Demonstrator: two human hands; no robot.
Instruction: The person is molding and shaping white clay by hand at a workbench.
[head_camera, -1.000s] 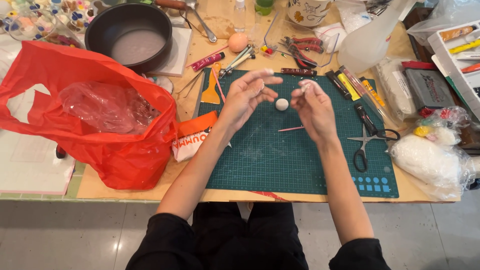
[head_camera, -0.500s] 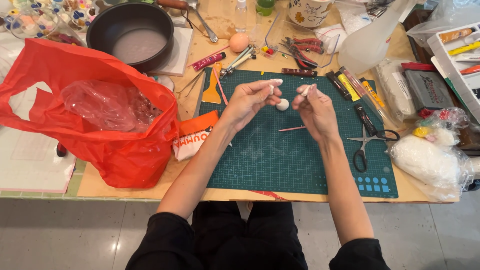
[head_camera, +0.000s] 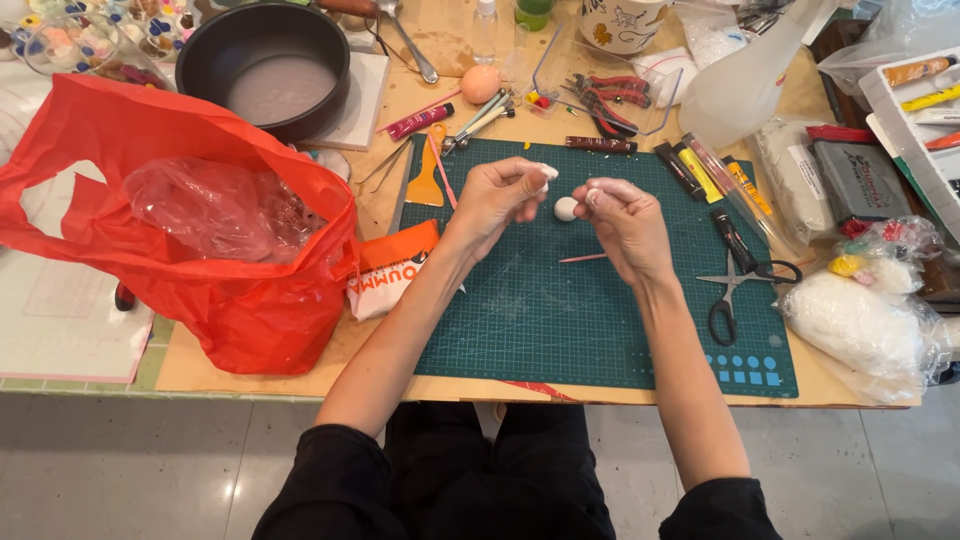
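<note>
Raised slightly off the green mat (head_camera: 560, 320), left hand (head_camera: 495, 195) and right hand (head_camera: 625, 215) each pinch white clay, small white ball (head_camera: 566, 208) between them, scissors (head_camera: 740, 280) and red bag (head_camera: 200, 250) flanking.

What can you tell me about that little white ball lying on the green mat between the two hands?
The little white ball is small, round and matte, and looks like soft clay or dough, smoothly shaped with no marks to be seen. It sits on the green cutting mat, in its upper middle part, in the gap between the left hand and the right hand. Neither hand seems to grip it; whether a fingertip brushes it cannot be told. A thin pink stick lies just below it, apart from it.
</note>
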